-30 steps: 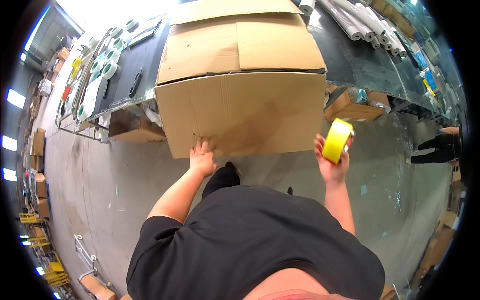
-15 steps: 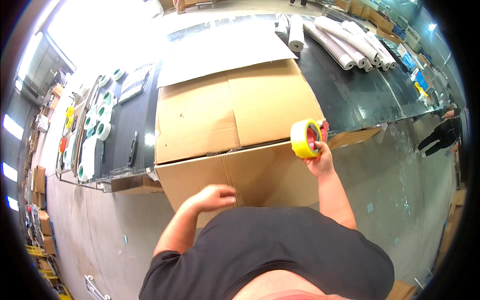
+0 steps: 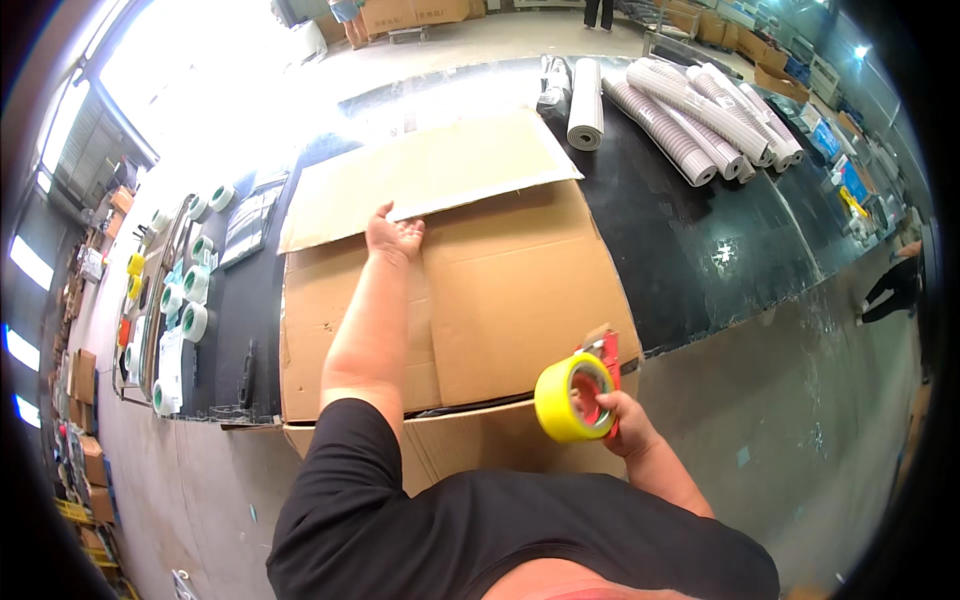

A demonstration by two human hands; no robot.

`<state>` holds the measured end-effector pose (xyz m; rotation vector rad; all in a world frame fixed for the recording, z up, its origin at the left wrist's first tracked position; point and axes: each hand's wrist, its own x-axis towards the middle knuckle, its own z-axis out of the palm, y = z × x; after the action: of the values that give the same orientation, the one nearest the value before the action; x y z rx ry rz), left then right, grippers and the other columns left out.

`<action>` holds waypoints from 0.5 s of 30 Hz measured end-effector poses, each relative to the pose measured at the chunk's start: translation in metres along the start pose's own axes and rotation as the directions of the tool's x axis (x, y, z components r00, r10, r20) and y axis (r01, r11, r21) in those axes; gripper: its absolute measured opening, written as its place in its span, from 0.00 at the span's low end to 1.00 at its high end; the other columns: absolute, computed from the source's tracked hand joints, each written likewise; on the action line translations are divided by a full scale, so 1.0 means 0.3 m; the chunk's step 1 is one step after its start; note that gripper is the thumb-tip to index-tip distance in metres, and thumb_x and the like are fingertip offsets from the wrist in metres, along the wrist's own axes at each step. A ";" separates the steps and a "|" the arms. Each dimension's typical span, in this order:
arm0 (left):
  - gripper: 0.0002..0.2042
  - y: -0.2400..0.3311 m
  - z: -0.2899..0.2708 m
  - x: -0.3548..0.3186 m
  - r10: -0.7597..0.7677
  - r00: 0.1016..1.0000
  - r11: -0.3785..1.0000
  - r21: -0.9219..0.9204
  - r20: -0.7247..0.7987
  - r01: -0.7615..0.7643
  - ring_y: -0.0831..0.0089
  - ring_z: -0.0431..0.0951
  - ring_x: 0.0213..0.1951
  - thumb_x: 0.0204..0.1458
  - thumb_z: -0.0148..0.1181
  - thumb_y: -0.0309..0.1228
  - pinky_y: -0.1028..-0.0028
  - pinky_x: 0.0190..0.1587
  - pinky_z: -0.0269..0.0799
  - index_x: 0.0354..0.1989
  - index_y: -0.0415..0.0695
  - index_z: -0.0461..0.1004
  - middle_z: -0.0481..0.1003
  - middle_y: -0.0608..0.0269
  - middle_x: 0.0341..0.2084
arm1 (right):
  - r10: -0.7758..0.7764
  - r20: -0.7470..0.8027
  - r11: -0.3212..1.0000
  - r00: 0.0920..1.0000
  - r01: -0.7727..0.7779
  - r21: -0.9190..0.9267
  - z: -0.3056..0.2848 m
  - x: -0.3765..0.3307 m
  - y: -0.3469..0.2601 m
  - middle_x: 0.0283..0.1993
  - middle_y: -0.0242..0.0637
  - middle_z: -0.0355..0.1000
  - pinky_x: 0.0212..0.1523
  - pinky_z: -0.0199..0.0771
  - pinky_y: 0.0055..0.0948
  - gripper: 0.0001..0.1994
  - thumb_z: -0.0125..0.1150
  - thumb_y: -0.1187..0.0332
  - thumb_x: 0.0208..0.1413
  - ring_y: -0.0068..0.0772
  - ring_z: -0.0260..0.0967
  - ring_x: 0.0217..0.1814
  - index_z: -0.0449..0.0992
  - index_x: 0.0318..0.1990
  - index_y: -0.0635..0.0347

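A large brown cardboard box (image 3: pixel 510 300) stands in front of me, two of its top flaps folded down and meeting at a middle seam. Its far flap (image 3: pixel 440 165) slants up with a pale, worn edge. My left hand (image 3: pixel 395 235) reaches across the top to that edge, palm turned up and fingers loosely apart, touching or very near the cardboard. My right hand (image 3: pixel 628 424) grips a red tape dispenser (image 3: pixel 612 358) loaded with a wide yellow roll of tape (image 3: pixel 562 400), above the box's near right corner. The near flap hangs down against my body.
Black worktable (image 3: pixel 690 270) under the box. Several rolled sheets (image 3: pixel 680 120) lie at its far right. On the left are rolls of pale green tape (image 3: pixel 195 320) and a black cutter-like tool (image 3: pixel 248 375). Another person (image 3: pixel 892 285) stands at the right.
My left hand has gone from the near side forward to the far flap, which now shows more of its surface. My right hand has brought the tape dispenser closer to me and slightly left.
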<state>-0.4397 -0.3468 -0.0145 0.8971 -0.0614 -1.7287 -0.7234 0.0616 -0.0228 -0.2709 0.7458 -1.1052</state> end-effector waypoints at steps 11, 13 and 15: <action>0.34 0.360 0.570 0.156 0.226 0.781 -0.811 0.557 0.582 -0.180 0.56 0.53 0.72 0.55 0.59 0.42 0.61 0.71 0.51 0.70 0.44 0.59 0.58 0.54 0.70 | 0.273 0.236 0.913 0.933 -0.174 -0.369 0.082 0.161 -0.169 0.62 0.44 0.68 0.66 0.64 0.35 0.31 0.57 0.64 0.56 0.36 0.67 0.64 0.60 0.66 0.67; 0.33 0.325 0.518 0.182 0.076 0.858 -0.980 0.198 0.508 -0.031 0.56 0.61 0.68 0.54 0.56 0.46 0.56 0.70 0.54 0.67 0.46 0.63 0.65 0.54 0.65 | 0.284 0.223 0.926 0.933 -0.207 -0.316 0.082 0.174 -0.161 0.62 0.43 0.68 0.65 0.65 0.36 0.31 0.57 0.64 0.55 0.37 0.68 0.63 0.60 0.66 0.66; 0.30 0.238 0.411 0.185 -0.055 0.985 -0.965 0.243 0.162 -0.094 0.55 0.64 0.66 0.53 0.53 0.45 0.53 0.68 0.55 0.64 0.42 0.67 0.68 0.53 0.63 | 0.296 0.193 0.935 0.935 -0.243 -0.258 0.064 0.146 -0.141 0.61 0.43 0.69 0.64 0.67 0.36 0.31 0.58 0.64 0.55 0.37 0.68 0.61 0.61 0.65 0.66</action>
<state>-0.4591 -0.4680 0.0768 2.1600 -2.9355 -0.1422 -0.7300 0.0012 -0.0034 -0.4705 0.6811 -0.7095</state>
